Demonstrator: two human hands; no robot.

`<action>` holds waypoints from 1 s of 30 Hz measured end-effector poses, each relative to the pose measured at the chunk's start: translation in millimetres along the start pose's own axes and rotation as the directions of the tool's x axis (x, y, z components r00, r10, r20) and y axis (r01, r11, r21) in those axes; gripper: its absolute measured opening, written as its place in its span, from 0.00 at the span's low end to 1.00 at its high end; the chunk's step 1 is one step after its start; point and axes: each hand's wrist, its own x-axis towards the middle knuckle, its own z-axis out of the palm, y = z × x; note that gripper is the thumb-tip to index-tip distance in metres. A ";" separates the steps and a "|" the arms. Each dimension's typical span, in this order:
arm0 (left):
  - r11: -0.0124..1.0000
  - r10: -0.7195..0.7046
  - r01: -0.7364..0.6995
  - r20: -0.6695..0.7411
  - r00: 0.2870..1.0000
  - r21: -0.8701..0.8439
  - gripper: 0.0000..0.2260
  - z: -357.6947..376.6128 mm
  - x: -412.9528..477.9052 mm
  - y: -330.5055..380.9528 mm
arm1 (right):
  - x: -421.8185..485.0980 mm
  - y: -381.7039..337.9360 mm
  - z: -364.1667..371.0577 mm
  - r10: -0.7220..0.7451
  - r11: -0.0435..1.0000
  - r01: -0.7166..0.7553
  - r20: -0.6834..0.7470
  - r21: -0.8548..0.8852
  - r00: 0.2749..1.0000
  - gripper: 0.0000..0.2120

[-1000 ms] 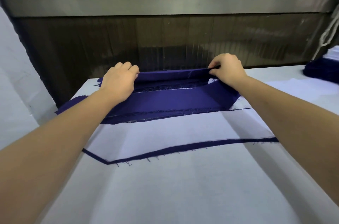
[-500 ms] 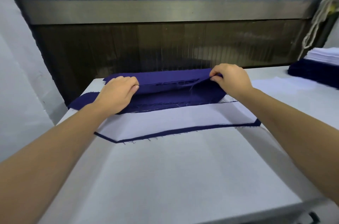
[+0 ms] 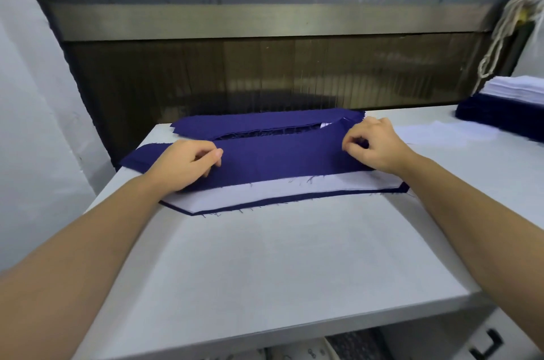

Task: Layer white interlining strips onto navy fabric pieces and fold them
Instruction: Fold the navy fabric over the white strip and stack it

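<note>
Navy fabric piece [image 3: 279, 162] near far edge of table [image 3: 265, 271]; white interlining strip [image 3: 265, 190] laid on it. Far half folded over; fold judged incomplete, strip's near band uncovered. Left hand [image 3: 188, 163], right hand [image 3: 374, 147]: fingers curled, pinching flap ends. Navy stack [image 3: 265, 122] behind, apparently unprocessed.

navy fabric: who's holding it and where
Left hand grips the navy fabric flap near its left end; right hand pinches it near its right end.
</note>
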 end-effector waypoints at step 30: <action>0.963 -0.175 0.192 -0.101 0.979 0.189 0.08 -19.5 4.6 -23.6 | -3.1 31.8 -11.5 0.579 0.788 -0.514 -0.125 0.338 0.806 0.10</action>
